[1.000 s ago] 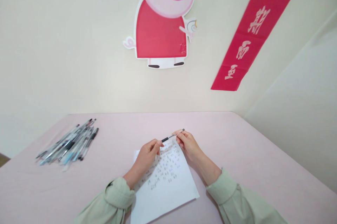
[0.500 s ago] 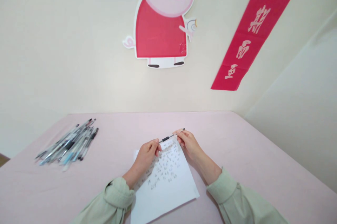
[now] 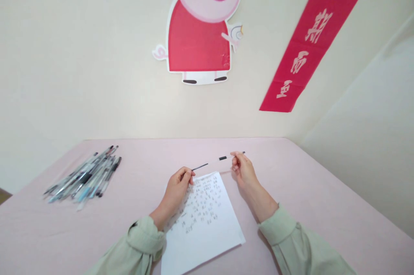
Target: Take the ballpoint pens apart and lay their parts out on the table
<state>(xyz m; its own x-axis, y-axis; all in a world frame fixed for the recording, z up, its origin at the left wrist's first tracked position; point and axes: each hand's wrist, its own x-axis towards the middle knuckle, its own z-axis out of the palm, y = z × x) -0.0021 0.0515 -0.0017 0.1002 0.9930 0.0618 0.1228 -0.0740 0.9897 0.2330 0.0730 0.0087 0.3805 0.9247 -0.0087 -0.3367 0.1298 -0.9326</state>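
Observation:
My right hand (image 3: 244, 172) pinches the clear barrel of a pen (image 3: 223, 158) with a black grip band, held just above the pink table (image 3: 307, 189). A thin dark rod (image 3: 200, 166) runs from the pen's grip end to my left hand (image 3: 176, 191), whose fingertips are closed on its end. Both hands hover over the top edge of a white sheet of paper (image 3: 207, 219) covered with small handwritten marks. My left wrist rests on the sheet. Both sleeves are pale green.
A pile of several pens (image 3: 86, 176) lies at the table's far left. The table's back edge meets a cream wall with a cartoon pig cutout (image 3: 200, 29) and a red banner (image 3: 310, 38). A white surface stands to the right.
My right hand moved right and slightly up with the pen barrel, away from my left hand. The thin rod between the hands now shows at much greater length.

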